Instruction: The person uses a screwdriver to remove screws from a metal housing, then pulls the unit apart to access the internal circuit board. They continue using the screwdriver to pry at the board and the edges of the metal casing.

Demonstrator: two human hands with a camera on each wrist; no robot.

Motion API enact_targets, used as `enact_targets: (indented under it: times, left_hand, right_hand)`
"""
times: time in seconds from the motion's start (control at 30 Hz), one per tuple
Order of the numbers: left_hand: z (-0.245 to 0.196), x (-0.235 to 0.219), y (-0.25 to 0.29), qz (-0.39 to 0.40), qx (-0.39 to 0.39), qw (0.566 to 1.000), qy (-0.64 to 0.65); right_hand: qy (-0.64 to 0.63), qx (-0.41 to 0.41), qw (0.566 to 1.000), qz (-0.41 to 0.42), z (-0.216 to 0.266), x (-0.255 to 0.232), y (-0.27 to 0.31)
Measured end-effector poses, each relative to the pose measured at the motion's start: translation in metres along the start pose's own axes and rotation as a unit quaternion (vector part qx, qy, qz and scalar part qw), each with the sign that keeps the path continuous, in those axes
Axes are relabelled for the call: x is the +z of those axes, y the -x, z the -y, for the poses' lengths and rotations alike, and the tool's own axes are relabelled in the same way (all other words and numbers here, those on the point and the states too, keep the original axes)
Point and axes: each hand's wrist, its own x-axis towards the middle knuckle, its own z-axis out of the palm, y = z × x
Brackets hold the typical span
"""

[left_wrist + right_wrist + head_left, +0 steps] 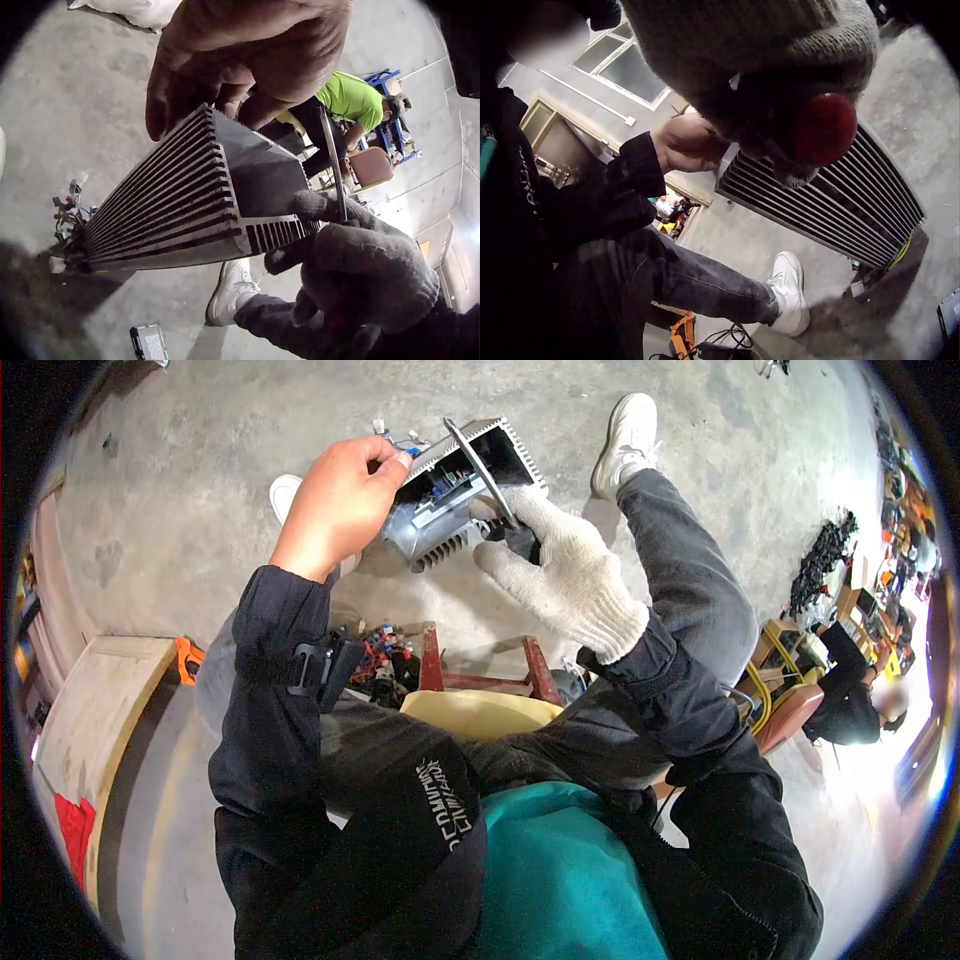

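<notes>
A finned grey metal casing is held up above the floor, its open end showing a dark hollow with parts inside. My bare left hand grips its left edge, thumb and fingers close to a bit of blue. The gloved right hand holds a tool with a long metal shaft by its dark handle, which has a red end. In the head view, that shaft crosses over the casing's open end. Gloved fingertips lie right at the casing's rim in the left wrist view. Loose wires with connectors hang from its far end.
A yellow stool seat with red legs stands between my knees, beside a pile of wires and parts. An orange-handled tool is near the wooden board at left. Another person in a green top is in the background.
</notes>
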Motion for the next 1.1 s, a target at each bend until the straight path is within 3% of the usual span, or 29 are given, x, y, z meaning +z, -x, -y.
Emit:
enact_targets:
  times: [0.17,0.27,0.37,0.47,0.57,0.63,0.87,0.97,1.07,1.1]
  left_hand:
    - [0.001,0.001,-0.001,-0.003,-0.008,1.000,0.008]
    - [0.002,0.003,-0.001,-0.037,0.032,0.998,0.026]
    - [-0.003,0.002,0.001,-0.006,0.001,1.000,0.026]
    - [-0.002,0.002,0.001,-0.009,0.000,0.999,0.033]
    - [0.000,0.004,0.000,-0.036,0.034,0.997,0.057]
    - [0.000,0.002,-0.001,0.000,0.003,0.998,0.056]
    - [0.007,0.004,-0.004,-0.012,-0.014,0.999,0.045]
    - [0.006,0.002,-0.003,-0.023,-0.010,0.999,0.030]
    - [0.002,0.001,0.001,-0.033,-0.028,0.999,0.025]
    - [0.003,0.003,0.002,-0.056,-0.015,0.998,0.030]
  right_hand:
    - [-0.011,-0.013,1.000,-0.011,-0.004,0.002,-0.001]
    - [-0.008,0.006,1.000,0.003,-0.002,0.001,-0.001]
    - [0.004,0.013,1.000,0.003,-0.003,0.002,0.000]
    - [-0.010,-0.053,0.998,-0.034,-0.008,0.006,-0.002]
    - [-0.025,-0.024,0.999,-0.012,-0.006,0.004,-0.002]
    - [-0.007,-0.026,1.000,-0.017,-0.006,0.004,-0.002]
    - [-0.006,-0.011,1.000,-0.009,-0.007,0.004,-0.003]
    - [-0.001,-0.065,0.997,-0.040,-0.010,0.006,-0.003]
    - [0.002,-0.042,0.999,-0.021,-0.002,0.002,-0.002]
    - [-0.007,0.007,1.000,0.003,0.004,-0.001,-0.002]
